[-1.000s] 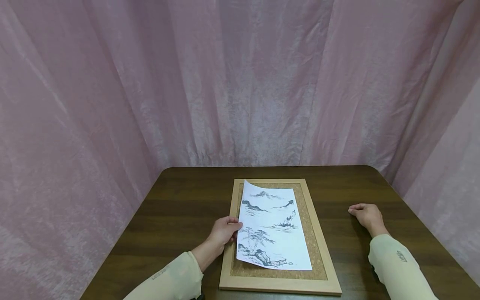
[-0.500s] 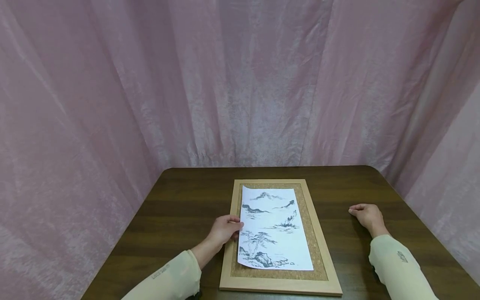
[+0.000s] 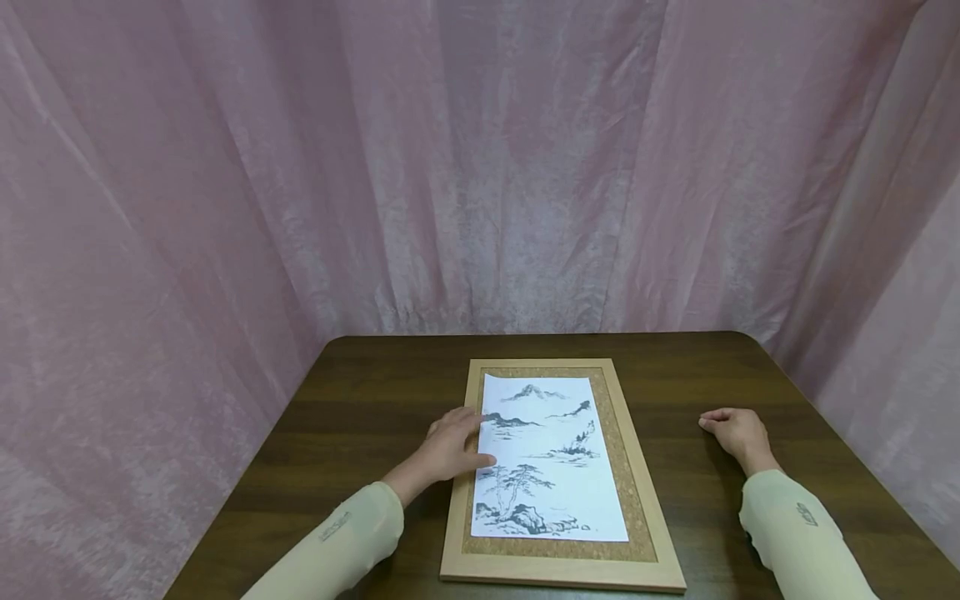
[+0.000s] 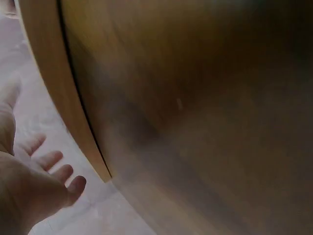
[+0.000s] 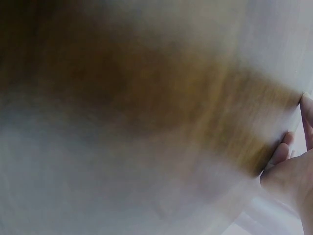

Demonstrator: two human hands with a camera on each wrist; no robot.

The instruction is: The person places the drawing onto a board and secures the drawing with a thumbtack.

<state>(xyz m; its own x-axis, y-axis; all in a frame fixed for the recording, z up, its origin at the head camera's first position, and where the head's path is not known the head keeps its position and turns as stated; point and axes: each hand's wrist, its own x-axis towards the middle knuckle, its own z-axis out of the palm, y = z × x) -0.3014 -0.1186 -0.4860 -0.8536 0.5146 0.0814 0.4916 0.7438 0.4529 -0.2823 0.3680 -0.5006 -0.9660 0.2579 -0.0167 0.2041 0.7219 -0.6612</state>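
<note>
Head view: left hand point(image 3: 450, 448) spread flat on smooth paper print point(image 3: 547, 458) over cork-backed wooden frame point(image 3: 562, 571)

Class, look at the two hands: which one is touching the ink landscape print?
The left hand: its straight fingers rest on the print's left edge inside the wooden frame. The right hand lies apart on the table.

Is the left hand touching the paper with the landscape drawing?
Touching. In the head view the left hand lies flat, its straight fingers resting on the left edge of the paper inside the frame.
</note>
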